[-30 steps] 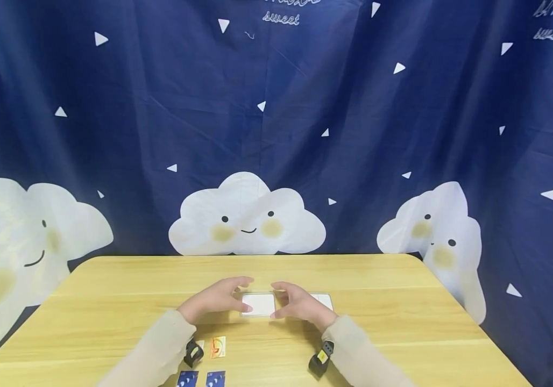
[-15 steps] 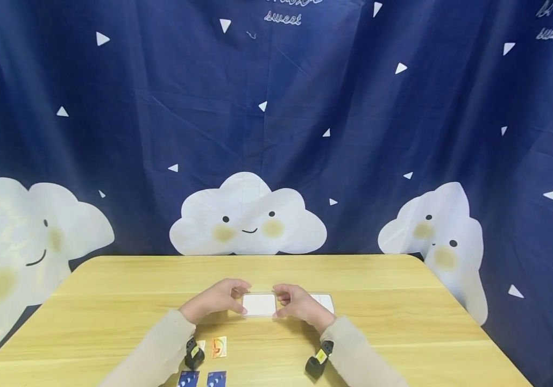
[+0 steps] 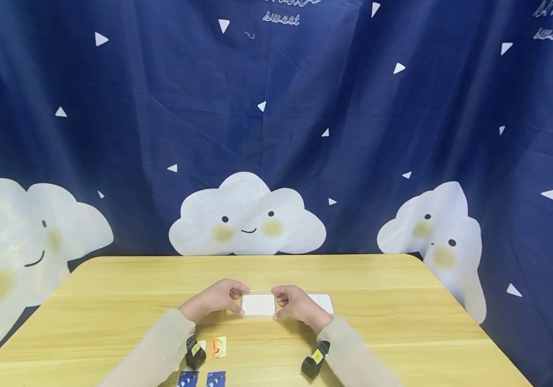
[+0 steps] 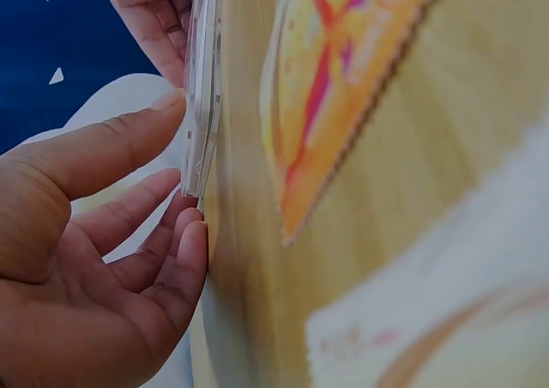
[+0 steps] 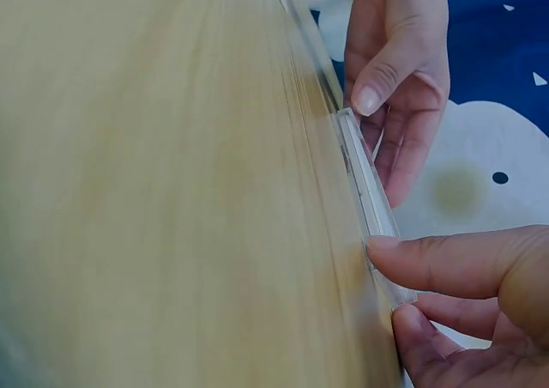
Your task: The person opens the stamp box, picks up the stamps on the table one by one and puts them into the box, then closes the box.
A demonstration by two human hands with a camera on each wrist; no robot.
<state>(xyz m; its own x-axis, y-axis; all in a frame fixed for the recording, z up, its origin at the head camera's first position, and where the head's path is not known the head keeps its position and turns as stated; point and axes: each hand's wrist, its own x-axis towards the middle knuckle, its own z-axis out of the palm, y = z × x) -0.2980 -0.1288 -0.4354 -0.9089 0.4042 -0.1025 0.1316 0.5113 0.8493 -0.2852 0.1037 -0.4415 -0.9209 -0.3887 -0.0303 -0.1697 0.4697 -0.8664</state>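
We see two bare hands holding a flat, clear plastic rectangular case [image 3: 259,305] with a white face, toward the far side of a yellow wood-grain worktop [image 3: 402,317].

The left hand [image 3: 214,299] grips the case's left end and the right hand [image 3: 300,306] its right end, each with bent fingers [image 4: 176,272] and thumb closed to about the case's edge; we cannot tell whether its underside touches the wood. Partly hidden by the right hand, a second white, clear-rimmed case [image 3: 325,302] lies on the worktop. Nearer us, beside the left beige sleeve [image 3: 157,344], are an orange-and-white printed card [image 3: 218,347] and two dark blue printed cards [image 3: 215,379].
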